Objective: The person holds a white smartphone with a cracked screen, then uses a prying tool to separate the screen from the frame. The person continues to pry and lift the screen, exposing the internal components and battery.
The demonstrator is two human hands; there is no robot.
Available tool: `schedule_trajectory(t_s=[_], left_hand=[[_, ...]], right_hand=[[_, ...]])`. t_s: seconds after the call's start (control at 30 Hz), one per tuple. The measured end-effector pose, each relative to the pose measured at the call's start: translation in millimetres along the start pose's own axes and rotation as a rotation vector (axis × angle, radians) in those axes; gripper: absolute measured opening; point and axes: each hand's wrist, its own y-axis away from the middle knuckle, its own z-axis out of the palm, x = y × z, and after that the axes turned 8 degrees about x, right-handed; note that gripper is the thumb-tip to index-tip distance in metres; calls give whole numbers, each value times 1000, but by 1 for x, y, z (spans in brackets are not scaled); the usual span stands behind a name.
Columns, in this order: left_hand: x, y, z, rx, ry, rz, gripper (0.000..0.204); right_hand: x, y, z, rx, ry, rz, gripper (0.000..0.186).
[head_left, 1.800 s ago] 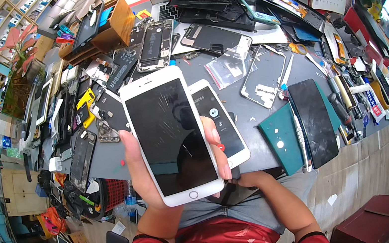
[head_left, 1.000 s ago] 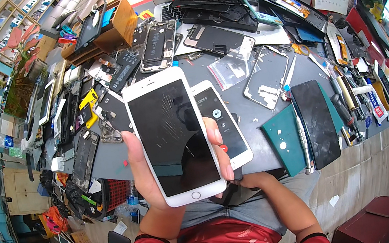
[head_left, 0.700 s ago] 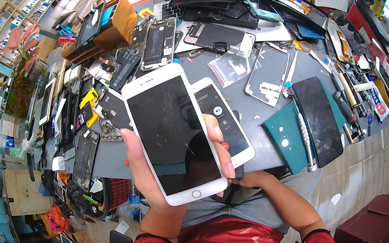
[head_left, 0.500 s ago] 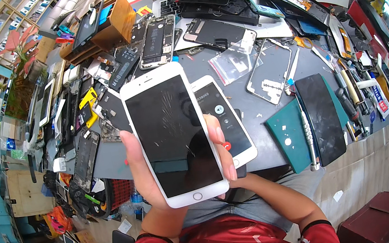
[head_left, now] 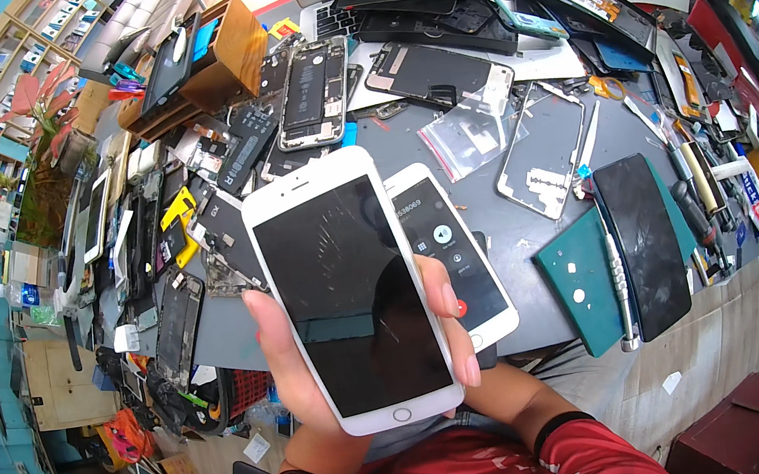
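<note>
My left hand (head_left: 297,382) is closed round a white smartphone (head_left: 355,304), with the thumb along one long edge and fingertips over the other. Its dark screen faces up, and fine pale scratches or cracks show near the middle. Partly behind it is a second white smartphone (head_left: 458,260), lit with a call screen. My right forearm (head_left: 506,395) reaches in behind the held phone. The fingers of my right hand are hidden there, so I cannot tell whether they touch either phone.
On the grey table, a green pad (head_left: 575,281) carries a metal screwdriver (head_left: 619,284) and a dark phone (head_left: 644,246). Farther back are an opened phone (head_left: 314,95), a plastic bag (head_left: 473,140), a phone frame (head_left: 541,149) and a laptop (head_left: 330,19). A wooden organizer (head_left: 239,52) stands back left.
The view has shifted slightly, so the table and both phones sit a little lower and farther right. My left hand keeps its grip on the white smartphone.
</note>
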Motion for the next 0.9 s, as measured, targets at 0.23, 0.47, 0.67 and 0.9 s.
schedule_trajectory(t_s=[0.23,0.47,0.67,0.9], left_hand=[[0,0,0,20,42,-17,100],[-2,1,5,47,106,-15,100],[-3,2,10,82,139,-11,100],[-3,2,10,92,147,-12,98]], right_hand=[[5,-5,-7,-17,-15,11,63],[1,-8,-8,-28,-23,12,57],[2,-7,-8,-32,-26,11,53],[1,-4,-6,-45,-30,7,48]])
